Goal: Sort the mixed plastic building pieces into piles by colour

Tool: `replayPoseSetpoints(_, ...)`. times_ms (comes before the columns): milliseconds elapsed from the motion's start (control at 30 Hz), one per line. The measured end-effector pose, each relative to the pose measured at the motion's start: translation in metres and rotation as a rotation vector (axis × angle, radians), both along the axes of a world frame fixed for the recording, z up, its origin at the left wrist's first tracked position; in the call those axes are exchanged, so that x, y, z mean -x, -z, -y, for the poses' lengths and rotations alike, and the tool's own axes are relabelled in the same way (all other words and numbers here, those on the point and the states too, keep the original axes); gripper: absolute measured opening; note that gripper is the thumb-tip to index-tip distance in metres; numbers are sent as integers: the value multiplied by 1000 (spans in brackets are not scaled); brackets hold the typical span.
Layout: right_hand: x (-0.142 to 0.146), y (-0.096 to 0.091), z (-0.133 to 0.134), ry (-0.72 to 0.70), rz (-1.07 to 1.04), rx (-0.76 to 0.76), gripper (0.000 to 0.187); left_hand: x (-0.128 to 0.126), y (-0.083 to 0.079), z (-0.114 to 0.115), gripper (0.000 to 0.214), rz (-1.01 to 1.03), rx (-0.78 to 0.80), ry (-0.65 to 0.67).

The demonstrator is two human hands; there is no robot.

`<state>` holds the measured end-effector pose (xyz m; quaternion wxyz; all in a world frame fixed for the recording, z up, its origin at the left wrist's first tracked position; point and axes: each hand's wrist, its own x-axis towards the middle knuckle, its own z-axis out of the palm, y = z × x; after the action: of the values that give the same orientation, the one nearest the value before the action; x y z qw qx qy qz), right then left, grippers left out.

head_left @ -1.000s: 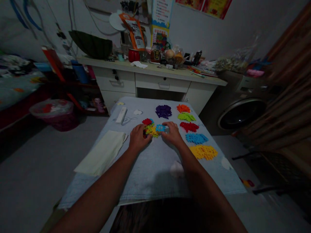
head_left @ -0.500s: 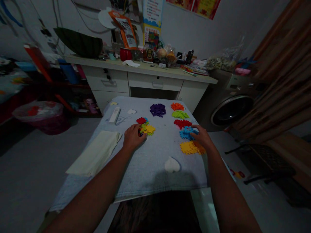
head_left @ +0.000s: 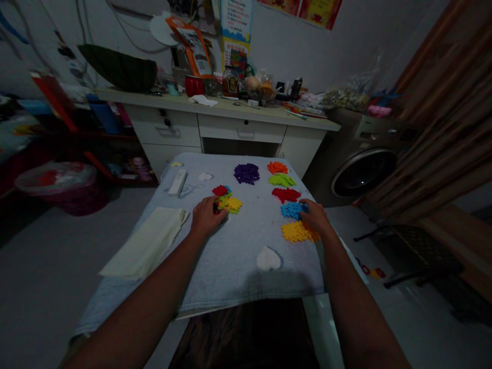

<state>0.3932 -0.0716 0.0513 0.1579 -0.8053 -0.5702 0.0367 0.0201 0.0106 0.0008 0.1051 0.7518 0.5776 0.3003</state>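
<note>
My left hand (head_left: 206, 215) is closed around the near left side of a joined cluster of interlocking plastic pieces (head_left: 230, 204), yellow, green, red and blue, resting on the cloth. Its fingertips are partly hidden behind the cluster. My right hand (head_left: 314, 215) reaches to the right edge of a pile of blue interlocking pieces (head_left: 290, 210), thumb and forefinger closed on a blue piece there. Just nearer lies a pile of yellow-orange pieces (head_left: 295, 232), partly under that hand. Beyond the blue sit red (head_left: 286, 195), lime green (head_left: 282, 179) and orange (head_left: 277, 167) piles. A dark purple pile (head_left: 246, 173) lies at the far middle.
A pale blue cloth with heart patches covers the table (head_left: 238, 277). On its left are a folded cream cloth (head_left: 148, 243) and a white power strip-like bar (head_left: 178, 183). Behind stands a cluttered cabinet (head_left: 165, 123); a washing machine (head_left: 361, 164) is at right.
The view has shifted slightly. My right thumb and forefinger have drawn closer together at the blue pile. My left hand keeps its hold on the multicoloured cluster.
</note>
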Motion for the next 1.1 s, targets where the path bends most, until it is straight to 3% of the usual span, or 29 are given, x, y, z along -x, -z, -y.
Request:
replayPoseSetpoints(167,9,-5,-1,-13,-27,-108,45,1,2,-2,54,17,5,11)
replayPoseSetpoints(267,28,-8,-9,-130,-87,-210,39,2,3,-3,54,72,2,10)
replayPoseSetpoints(400,77,-9,-25,-393,-215,-250,34,5,4,-5,52,167,4,13)
replayPoseSetpoints(567,148,6,-47,-579,-253,-121,36,7,3,-4,54,245,-4,42)
replayPoseSetpoints(767,186,38,-67,-494,-267,-183,48,7,4,-3,57,261,-11,44)
replayPoseSetpoints(967,186,52,-73,-436,-329,-223,40,7,4,-5,57,218,-19,85)
replayPoseSetpoints(1100,183,53,-73,-433,-369,-273,44,6,0,0,55,138,-33,51)
